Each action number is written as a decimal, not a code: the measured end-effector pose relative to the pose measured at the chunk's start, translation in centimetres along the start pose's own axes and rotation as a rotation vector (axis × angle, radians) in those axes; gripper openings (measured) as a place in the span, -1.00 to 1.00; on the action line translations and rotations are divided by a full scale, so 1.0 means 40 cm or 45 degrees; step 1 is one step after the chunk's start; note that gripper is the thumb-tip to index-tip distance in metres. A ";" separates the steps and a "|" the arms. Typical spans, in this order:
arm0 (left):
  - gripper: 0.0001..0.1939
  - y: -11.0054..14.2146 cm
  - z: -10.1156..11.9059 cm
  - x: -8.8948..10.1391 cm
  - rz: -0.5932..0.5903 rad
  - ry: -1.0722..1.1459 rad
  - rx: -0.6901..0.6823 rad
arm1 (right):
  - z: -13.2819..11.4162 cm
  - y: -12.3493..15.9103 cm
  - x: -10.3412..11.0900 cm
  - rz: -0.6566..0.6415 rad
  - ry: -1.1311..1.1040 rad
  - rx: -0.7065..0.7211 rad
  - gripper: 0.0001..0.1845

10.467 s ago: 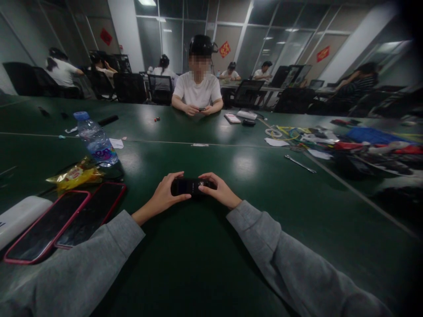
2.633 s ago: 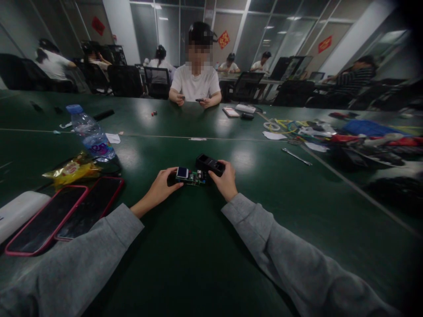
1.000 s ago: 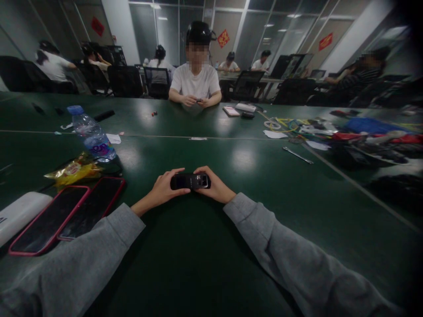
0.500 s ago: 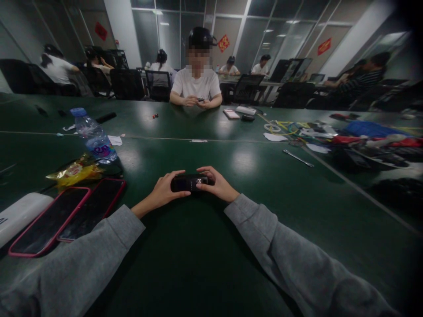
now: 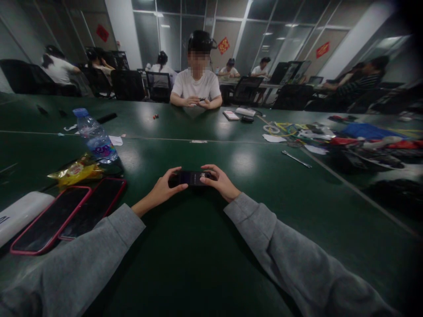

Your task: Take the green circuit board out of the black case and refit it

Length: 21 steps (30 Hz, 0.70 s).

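A small black electronic device (image 5: pixel 193 178), with a dark screen and a pale square mark near its right end, lies lengthwise between my hands just above the table. My left hand (image 5: pixel 163 185) grips its left end, thumb along the near edge and fingers at the far edge. At the right end, my right hand (image 5: pixel 221 182) holds it with the thumb pressed on its face beside the pale mark. The circuit board seen earlier is hidden inside the black case. Whether the device touches the table I cannot tell.
On the left are two red-edged phones (image 5: pixel 53 218), a white box-shaped object (image 5: pixel 23 215), a yellow wrapper (image 5: pixel 77 171) and a water bottle (image 5: pixel 95 136). A wrench (image 5: pixel 296 159) and piled cables (image 5: pixel 291 128) lie right. A person (image 5: pixel 196 86) sits opposite.
The circuit board, held apart from the black case by my left hand earlier, has gone into it. My right thumb has come onto the face, and the device has shifted slightly right.
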<state>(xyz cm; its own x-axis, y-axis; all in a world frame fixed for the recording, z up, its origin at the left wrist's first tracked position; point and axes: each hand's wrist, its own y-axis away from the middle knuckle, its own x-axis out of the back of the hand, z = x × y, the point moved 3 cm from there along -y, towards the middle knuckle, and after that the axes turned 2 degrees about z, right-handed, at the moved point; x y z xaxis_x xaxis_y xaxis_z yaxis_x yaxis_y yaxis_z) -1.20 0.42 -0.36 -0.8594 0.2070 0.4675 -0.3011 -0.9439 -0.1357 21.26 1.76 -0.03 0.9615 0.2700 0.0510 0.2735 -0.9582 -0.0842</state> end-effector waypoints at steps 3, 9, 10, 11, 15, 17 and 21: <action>-0.30 -0.001 0.000 0.003 0.006 0.089 0.044 | 0.004 -0.003 0.004 0.015 -0.025 -0.009 -0.47; -0.37 0.001 0.015 0.009 0.003 0.221 0.190 | 0.015 -0.008 0.008 0.017 -0.044 -0.013 -0.46; -0.35 0.001 0.014 0.010 0.005 0.246 0.211 | 0.017 -0.008 0.008 0.019 -0.047 -0.016 -0.46; -0.34 0.001 0.012 0.010 0.008 0.271 0.225 | 0.018 -0.008 0.008 0.019 -0.045 -0.017 -0.46; -0.35 -0.002 -0.003 0.011 0.021 0.287 0.265 | 0.017 -0.007 0.004 0.007 0.007 0.000 -0.50; -0.36 -0.003 -0.009 0.011 0.032 0.266 0.280 | 0.012 -0.005 0.001 -0.018 0.052 0.027 -0.49; -0.36 -0.006 -0.013 0.009 0.060 0.281 0.293 | 0.007 -0.002 -0.008 -0.099 0.186 0.117 -0.35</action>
<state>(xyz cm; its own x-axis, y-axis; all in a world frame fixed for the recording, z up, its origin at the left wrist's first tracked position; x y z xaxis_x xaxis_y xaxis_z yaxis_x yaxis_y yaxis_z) -1.66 0.88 -0.61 -0.9466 0.1891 0.2612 -0.1794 -0.9819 0.0605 20.93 1.75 -0.30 0.9252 0.3198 0.2043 0.3545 -0.9204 -0.1646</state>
